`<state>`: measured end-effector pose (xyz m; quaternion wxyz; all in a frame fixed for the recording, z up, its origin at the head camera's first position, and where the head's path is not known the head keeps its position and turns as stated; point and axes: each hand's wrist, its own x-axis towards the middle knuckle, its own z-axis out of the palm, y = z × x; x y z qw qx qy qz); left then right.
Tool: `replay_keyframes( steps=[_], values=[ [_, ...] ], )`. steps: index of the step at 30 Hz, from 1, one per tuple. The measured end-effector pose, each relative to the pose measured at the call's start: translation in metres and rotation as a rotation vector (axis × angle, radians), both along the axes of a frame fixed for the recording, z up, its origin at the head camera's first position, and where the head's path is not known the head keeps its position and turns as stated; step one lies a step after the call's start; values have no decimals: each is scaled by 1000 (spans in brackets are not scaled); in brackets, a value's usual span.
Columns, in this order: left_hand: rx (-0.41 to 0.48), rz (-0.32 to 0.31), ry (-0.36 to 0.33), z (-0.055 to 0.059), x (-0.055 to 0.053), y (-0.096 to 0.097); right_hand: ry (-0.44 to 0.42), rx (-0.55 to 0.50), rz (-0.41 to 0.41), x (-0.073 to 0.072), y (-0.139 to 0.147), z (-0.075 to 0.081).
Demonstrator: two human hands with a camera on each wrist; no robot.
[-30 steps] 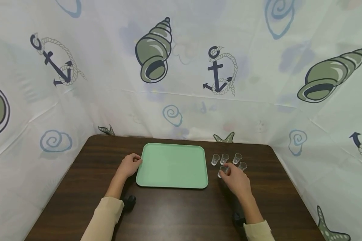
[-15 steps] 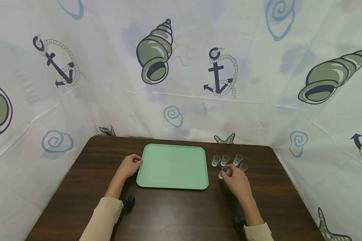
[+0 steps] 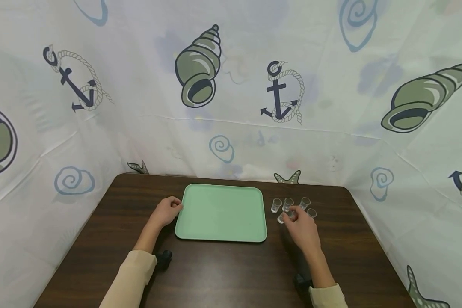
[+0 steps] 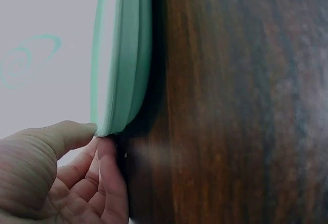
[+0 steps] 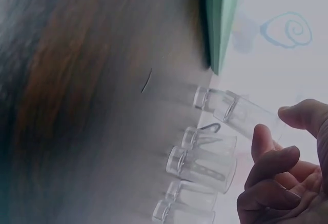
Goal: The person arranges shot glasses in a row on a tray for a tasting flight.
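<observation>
A light green tray [image 3: 221,212] lies on the dark wooden table. My left hand [image 3: 167,211] pinches its left edge; in the left wrist view the thumb [image 4: 77,131] lies against the rim with the fingers beneath. To the right of the tray, my right hand [image 3: 302,226] holds a small clear shot glass [image 5: 248,115] between thumb and fingers. Its base appears raised off the table in the right wrist view. Beyond the hand stand several like glasses, among them a left one [image 3: 276,205], a middle one [image 3: 288,203] and a right one [image 3: 304,203]; another glass [image 3: 312,212] is partly covered.
The brown table [image 3: 215,273] reaches the patterned cloth [image 3: 238,85] that hangs behind and at both sides. In the right wrist view the standing glasses are close together, and one standing glass [image 5: 201,98] is near the tray's corner.
My right hand has risen slightly, and the shot glass with it. My left hand stays at the tray's edge, and the tray has not moved.
</observation>
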<state>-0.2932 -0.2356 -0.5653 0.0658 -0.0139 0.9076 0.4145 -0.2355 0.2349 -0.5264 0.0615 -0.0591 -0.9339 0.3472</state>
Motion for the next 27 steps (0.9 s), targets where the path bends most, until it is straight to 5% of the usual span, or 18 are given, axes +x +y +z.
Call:
replay_keyframes(
  steps=[27],
  values=[
    [34, 14, 8, 3, 6, 2, 79, -156, 31, -7, -33, 3]
  ],
)
